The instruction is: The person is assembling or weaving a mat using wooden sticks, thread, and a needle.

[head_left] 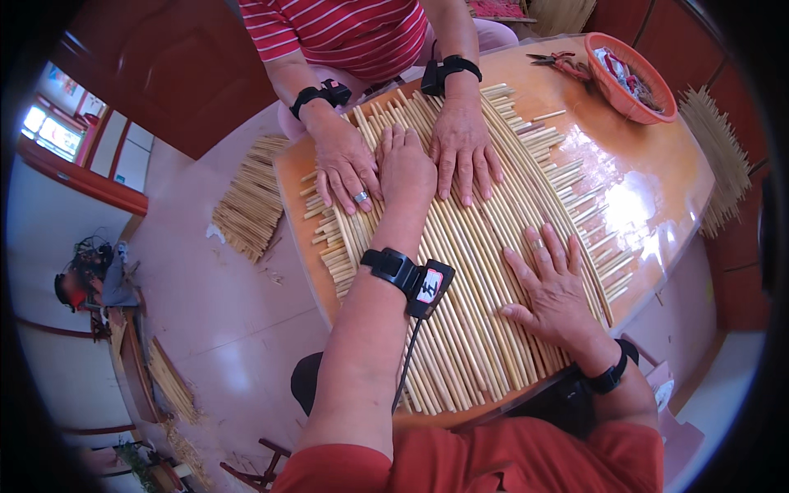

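Many pale wooden sticks (464,304) lie side by side on an orange tabletop. My left hand (409,172) reaches across them between a co-worker's two hands, its fingers bent and close together on the far part of the sticks; whatever is under the fingertips is hidden. My right hand (546,296) rests open at the right, fingers spread over the sticks. Opposite me, the co-worker's left hand (463,152) and ringed right hand (345,164) also press on the sticks, touching or very close to my left hand.
An orange basket (657,107) and pliers (567,67) sit at the table's (649,168) back right. Stick bundles stand at the right (715,156) and lie on the floor at left (251,197). A brown door (164,74) is behind, left. The co-worker (345,33) sits opposite.
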A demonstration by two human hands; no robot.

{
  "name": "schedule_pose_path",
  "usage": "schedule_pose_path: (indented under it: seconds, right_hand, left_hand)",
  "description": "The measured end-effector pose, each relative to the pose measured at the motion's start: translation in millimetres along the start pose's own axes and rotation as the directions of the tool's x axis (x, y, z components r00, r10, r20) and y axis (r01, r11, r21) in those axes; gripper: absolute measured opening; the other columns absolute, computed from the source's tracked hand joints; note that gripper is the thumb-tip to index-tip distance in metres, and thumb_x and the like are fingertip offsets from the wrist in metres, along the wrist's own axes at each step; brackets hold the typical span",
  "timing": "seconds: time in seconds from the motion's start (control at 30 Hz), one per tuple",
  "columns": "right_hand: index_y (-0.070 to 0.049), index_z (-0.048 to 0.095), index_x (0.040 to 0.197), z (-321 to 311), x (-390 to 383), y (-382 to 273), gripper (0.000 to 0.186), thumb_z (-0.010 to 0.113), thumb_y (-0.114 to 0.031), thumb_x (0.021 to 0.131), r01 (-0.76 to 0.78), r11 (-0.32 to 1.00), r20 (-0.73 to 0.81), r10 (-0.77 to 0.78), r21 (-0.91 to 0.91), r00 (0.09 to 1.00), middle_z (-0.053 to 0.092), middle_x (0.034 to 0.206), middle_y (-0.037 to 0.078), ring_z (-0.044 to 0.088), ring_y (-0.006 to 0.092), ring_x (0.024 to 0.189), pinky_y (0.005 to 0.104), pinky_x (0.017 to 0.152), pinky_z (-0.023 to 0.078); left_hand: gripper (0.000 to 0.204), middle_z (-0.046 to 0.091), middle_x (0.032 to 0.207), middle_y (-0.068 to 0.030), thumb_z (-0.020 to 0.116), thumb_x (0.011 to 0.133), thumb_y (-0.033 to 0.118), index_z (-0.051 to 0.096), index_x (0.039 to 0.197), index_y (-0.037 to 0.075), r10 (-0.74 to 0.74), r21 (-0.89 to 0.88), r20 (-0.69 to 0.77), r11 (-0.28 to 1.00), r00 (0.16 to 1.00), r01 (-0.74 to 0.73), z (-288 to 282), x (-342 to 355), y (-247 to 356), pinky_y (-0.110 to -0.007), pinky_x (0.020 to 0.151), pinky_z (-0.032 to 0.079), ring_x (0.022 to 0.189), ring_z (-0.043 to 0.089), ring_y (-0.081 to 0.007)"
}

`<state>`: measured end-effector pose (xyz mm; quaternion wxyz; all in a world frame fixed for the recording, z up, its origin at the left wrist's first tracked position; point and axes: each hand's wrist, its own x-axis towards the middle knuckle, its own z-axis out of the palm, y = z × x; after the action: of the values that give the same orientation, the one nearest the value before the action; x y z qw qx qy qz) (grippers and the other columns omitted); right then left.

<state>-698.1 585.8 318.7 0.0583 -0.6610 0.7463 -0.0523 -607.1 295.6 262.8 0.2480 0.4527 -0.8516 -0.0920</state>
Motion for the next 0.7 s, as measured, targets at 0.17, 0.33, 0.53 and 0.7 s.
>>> schedule_pose_path:
  seconds: [0.17, 0.33, 0.53, 0.7]
  right_hand:
    - [-0.016, 0.041, 0.144, -3.0, 2.4, -6.5, 0.077, 0.048, -0.065, 0.086, 0.012, 0.997, 0.06, -0.008, -0.078, 0.998, 0.025, 0.153, 0.02, 0.011, 0.0386, 0.146, 0.0572, 0.115, -0.001]
    - [-0.014, 0.038, 0.147, -3.5, 3.1, -10.8, 0.081, 0.043, -0.068, 0.087, 0.008, 0.993, 0.075, 0.001, -0.114, 0.997, 0.024, 0.154, 0.019, 0.012, 0.0388, 0.146, 0.0554, 0.116, 0.0]
    - [-0.01, 0.039, 0.146, -1.4, 9.5, -23.2, 0.085, 0.037, -0.071, 0.086, -0.003, 0.995, 0.068, 0.01, -0.103, 0.998, 0.028, 0.153, 0.019, 0.015, 0.0373, 0.146, 0.0532, 0.117, 0.002]
    - [-0.009, 0.037, 0.146, -8.2, -3.8, -13.9, 0.086, 0.039, -0.069, 0.086, -0.063, 0.995, 0.049, 0.067, -0.083, 0.997, 0.027, 0.154, 0.019, 0.015, 0.0356, 0.146, 0.0517, 0.118, 0.002]
  left_hand:
    - [0.045, 0.046, 0.141, -0.0237, 0.043, 0.091, 0.016, 0.052, 0.127, -0.008, 0.003, -0.026, -0.037, 1.0, 0.999, -0.004, 6.9, -1.9, -0.3, -0.046, 0.116, 0.021, 0.139, 0.032, -0.036]
    - [0.046, 0.044, 0.141, -0.0266, 0.04, 0.091, 0.017, 0.052, 0.126, -0.01, -0.013, -0.08, -0.088, 0.997, 0.996, 0.006, 0.8, -4.3, 6.7, -0.05, 0.115, 0.019, 0.138, 0.03, -0.0402]
    - [0.043, 0.042, 0.141, -0.0299, 0.04, 0.091, 0.011, 0.052, 0.125, -0.012, -0.025, -0.051, -0.073, 0.998, 0.997, 0.022, -3.0, -8.5, 0.8, -0.051, 0.113, 0.024, 0.137, 0.031, -0.042]
    - [0.047, 0.041, 0.141, -0.0301, 0.043, 0.09, 0.017, 0.051, 0.126, -0.012, 0.002, -0.138, -0.026, 0.99, 1.0, -0.005, -4.3, -3.0, 16.8, -0.051, 0.114, 0.02, 0.137, 0.029, -0.0439]
